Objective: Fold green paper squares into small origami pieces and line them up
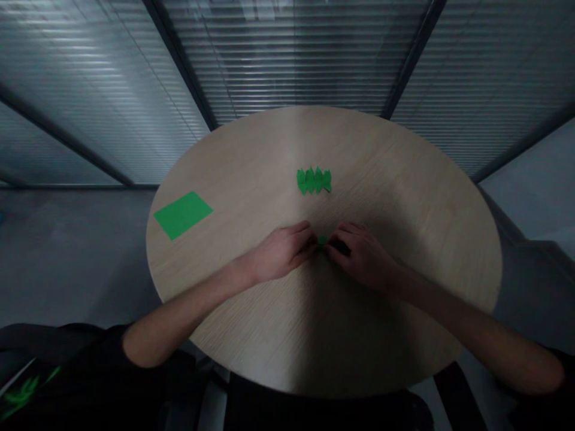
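Observation:
Both hands meet near the middle of the round table. My left hand pinches the left side of a small piece of green paper. On its right side, my right hand grips the same piece with thumb and fingers. Most of the paper is hidden by the fingers, so its folds cannot be made out. Just beyond the hands lies a row of several folded green paper pieces with pointed ends, set side by side. A flat green paper sheet rests at the table's left.
The round wooden table reaches from my body to a glass partition with blinds. Grey floor shows to the left. Shadow from my arms falls across the table's front right.

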Action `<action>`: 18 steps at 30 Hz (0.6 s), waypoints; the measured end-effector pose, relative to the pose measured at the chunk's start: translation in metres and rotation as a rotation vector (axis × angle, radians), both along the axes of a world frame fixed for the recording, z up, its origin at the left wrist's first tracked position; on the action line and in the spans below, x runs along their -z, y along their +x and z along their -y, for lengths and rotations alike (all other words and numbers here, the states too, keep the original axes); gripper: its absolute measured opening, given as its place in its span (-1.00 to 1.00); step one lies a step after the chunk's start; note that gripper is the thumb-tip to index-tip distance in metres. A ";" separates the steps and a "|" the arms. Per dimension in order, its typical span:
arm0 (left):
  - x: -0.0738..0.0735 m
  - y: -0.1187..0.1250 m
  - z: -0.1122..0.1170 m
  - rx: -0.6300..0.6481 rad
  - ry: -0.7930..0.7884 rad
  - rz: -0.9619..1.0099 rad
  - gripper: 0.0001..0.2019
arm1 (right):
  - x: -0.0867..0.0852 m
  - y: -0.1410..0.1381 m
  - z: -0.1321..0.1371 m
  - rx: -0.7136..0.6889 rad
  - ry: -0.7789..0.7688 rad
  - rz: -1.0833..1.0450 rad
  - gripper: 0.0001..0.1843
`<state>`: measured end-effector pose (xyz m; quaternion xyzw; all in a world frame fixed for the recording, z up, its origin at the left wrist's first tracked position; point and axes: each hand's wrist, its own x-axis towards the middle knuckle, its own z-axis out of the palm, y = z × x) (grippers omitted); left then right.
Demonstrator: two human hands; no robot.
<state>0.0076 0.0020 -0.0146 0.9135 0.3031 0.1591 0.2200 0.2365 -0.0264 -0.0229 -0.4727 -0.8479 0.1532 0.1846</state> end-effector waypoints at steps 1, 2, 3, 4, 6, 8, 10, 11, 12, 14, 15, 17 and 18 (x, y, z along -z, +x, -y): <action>-0.001 0.001 0.000 -0.011 -0.011 0.004 -0.82 | 0.000 0.000 -0.001 0.009 -0.008 -0.002 -0.91; -0.001 0.001 0.001 -0.023 -0.023 0.010 -0.83 | 0.000 0.000 -0.002 0.017 -0.018 -0.009 -0.91; -0.001 0.001 0.001 -0.032 -0.035 0.016 -0.85 | 0.001 -0.001 -0.003 0.024 -0.029 -0.020 -0.91; -0.001 0.002 0.001 -0.044 -0.046 0.021 -0.86 | 0.001 -0.001 -0.004 0.027 -0.041 -0.032 -0.91; -0.001 0.002 0.001 -0.064 -0.055 0.028 -0.86 | 0.000 -0.001 -0.006 0.027 -0.066 -0.051 -0.90; -0.001 0.002 0.001 -0.074 -0.056 0.032 -0.86 | -0.001 -0.001 -0.007 0.027 -0.083 -0.059 -0.90; -0.001 0.003 0.001 -0.076 -0.055 0.035 -0.86 | -0.001 -0.002 -0.008 0.033 -0.088 -0.058 -0.90; -0.001 0.003 0.002 -0.076 -0.056 0.031 -0.86 | -0.001 -0.002 -0.008 0.036 -0.089 -0.057 -0.90; -0.001 0.003 0.002 -0.078 -0.057 0.025 -0.86 | -0.001 -0.002 -0.008 0.039 -0.087 -0.055 -0.90; 0.000 0.003 0.002 -0.086 -0.057 0.019 -0.85 | 0.000 -0.002 -0.008 0.046 -0.077 -0.055 -0.91; 0.000 0.003 0.001 -0.087 -0.057 0.019 -0.85 | 0.000 -0.002 -0.008 0.049 -0.073 -0.059 -0.91; 0.001 0.002 0.001 -0.079 -0.059 0.025 -0.84 | 0.001 -0.002 -0.008 0.052 -0.068 -0.072 -0.90; 0.001 0.002 0.000 -0.071 -0.059 0.029 -0.84 | 0.000 -0.002 -0.008 0.053 -0.071 -0.080 -0.90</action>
